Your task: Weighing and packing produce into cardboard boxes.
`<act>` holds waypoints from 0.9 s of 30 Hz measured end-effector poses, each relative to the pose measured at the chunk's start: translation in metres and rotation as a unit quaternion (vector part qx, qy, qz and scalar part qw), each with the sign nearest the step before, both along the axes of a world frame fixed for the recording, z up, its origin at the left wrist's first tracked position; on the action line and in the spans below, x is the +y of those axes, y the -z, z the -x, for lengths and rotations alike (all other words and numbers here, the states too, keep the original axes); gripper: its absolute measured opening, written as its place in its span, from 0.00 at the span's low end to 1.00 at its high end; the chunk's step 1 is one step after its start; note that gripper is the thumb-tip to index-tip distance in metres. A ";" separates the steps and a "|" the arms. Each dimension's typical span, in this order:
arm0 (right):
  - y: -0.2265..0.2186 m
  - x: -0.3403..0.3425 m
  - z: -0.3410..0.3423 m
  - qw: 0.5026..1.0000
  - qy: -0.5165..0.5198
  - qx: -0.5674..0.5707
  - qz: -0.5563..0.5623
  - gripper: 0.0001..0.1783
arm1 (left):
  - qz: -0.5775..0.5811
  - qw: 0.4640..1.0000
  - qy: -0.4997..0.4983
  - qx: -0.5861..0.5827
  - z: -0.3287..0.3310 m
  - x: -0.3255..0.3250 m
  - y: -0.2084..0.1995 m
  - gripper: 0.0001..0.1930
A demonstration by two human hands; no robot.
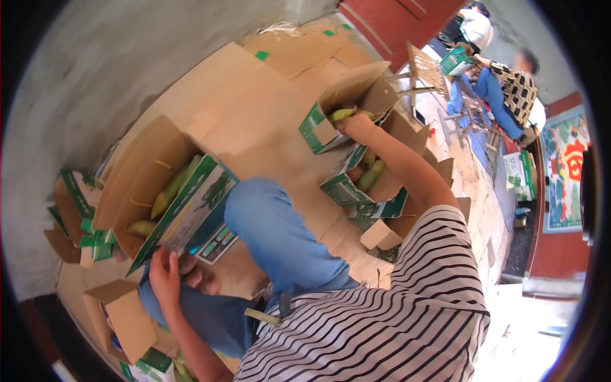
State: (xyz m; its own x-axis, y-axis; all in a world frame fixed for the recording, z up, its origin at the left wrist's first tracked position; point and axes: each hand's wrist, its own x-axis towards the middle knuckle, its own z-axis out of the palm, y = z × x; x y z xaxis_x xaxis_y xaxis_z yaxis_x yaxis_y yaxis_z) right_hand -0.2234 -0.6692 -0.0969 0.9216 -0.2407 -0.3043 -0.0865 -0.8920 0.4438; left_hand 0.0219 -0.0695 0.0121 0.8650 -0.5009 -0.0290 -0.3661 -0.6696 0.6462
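Green-yellow produce likely wants gentle handling: right hand in its box, grip unclear; left hand loosely open.

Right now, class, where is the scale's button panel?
In the head view, the button panel is left of centre, just below the large open box and left of the raised denim knee.
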 end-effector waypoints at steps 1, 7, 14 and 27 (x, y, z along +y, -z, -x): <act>-0.003 -0.001 0.004 1.000 0.010 0.001 0.007 0.08 | -0.013 1.000 0.002 0.004 -0.001 0.001 -0.001 0.15; -0.094 0.066 -0.018 0.980 0.066 0.185 -0.042 0.08 | 0.004 1.000 -0.008 -0.007 0.000 0.018 0.002 0.15; -0.084 0.074 -0.003 0.984 0.023 0.172 -0.047 0.11 | 0.005 1.000 -0.001 0.000 0.000 0.012 0.003 0.15; -0.141 0.159 -0.034 0.961 -0.119 -0.165 -0.188 0.07 | -0.011 1.000 -0.011 -0.004 -0.001 0.017 0.004 0.15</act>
